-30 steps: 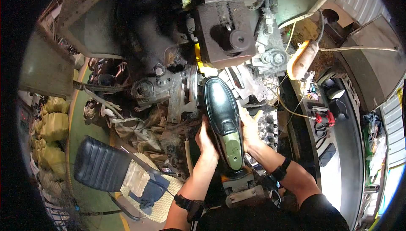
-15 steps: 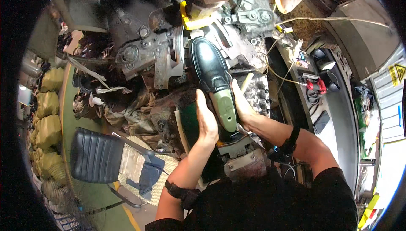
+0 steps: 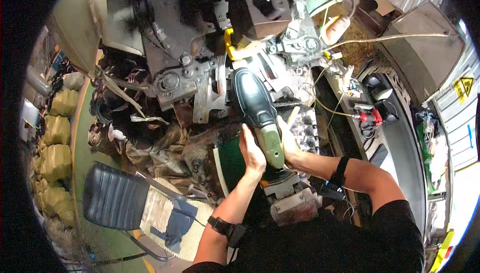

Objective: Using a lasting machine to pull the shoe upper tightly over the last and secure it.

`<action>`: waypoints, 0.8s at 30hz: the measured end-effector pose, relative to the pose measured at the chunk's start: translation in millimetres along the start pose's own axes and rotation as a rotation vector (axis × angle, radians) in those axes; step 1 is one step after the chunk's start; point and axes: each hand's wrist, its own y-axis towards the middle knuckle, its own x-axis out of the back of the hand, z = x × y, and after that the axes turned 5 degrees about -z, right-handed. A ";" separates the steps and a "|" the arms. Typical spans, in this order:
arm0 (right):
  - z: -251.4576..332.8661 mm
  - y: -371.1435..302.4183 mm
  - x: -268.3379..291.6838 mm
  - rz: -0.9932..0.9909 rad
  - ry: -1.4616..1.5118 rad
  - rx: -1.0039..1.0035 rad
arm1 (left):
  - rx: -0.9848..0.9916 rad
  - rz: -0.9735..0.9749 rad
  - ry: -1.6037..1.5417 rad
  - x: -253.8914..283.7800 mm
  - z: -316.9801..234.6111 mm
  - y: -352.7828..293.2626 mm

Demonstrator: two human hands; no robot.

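A black leather shoe [image 3: 251, 97] sits on a green shoe last [image 3: 271, 145], its toe pointing away from me toward the machine. My left hand [image 3: 251, 149] lies along the left side of the heel end, fingers nearly straight. On the opposite side my right hand [image 3: 290, 145] presses against the shoe and last, so both palms hold it between them. The fingers' undersides are hidden. Just past the toe are a yellow bent bar [image 3: 240, 50] and the metal clamp plates [image 3: 212, 88] of the machine.
A black chair [image 3: 115, 190] with a cloth on its seat stands at the left. Stacked yellowish sacks [image 3: 56, 160] line the far left. At the right, a grey bench [image 3: 400, 158] carries a red tool [image 3: 369, 117] and a phone [image 3: 379, 155]. A lamp [image 3: 336, 29] hangs near the machine.
The whole view has shifted, so the machine and shoe appear lower and slightly further right. Both hands still hold the shoe, which keeps about the same place before the machine.
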 end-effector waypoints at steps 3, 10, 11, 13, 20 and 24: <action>16.8 -8.1 8.6 0.104 -0.129 -0.035 | -0.035 0.097 -0.030 1.8 -6.6 -4.2; 99.1 -97.1 141.2 -0.107 -0.453 0.406 | -0.445 0.024 0.723 11.4 -63.0 -52.8; 100.5 -117.3 171.2 -0.190 -0.467 0.486 | -0.504 0.110 0.668 3.7 -66.3 -56.4; 86.9 -165.0 233.5 -0.470 -0.558 0.567 | -0.411 0.232 0.732 -12.3 -72.3 -61.9; -127.7 -462.0 390.0 -1.363 -0.415 0.113 | -0.770 0.768 1.078 -63.4 -4.5 -134.1; -317.7 -624.0 353.7 -1.939 0.430 -0.038 | -0.630 1.311 0.971 -77.1 77.6 -225.6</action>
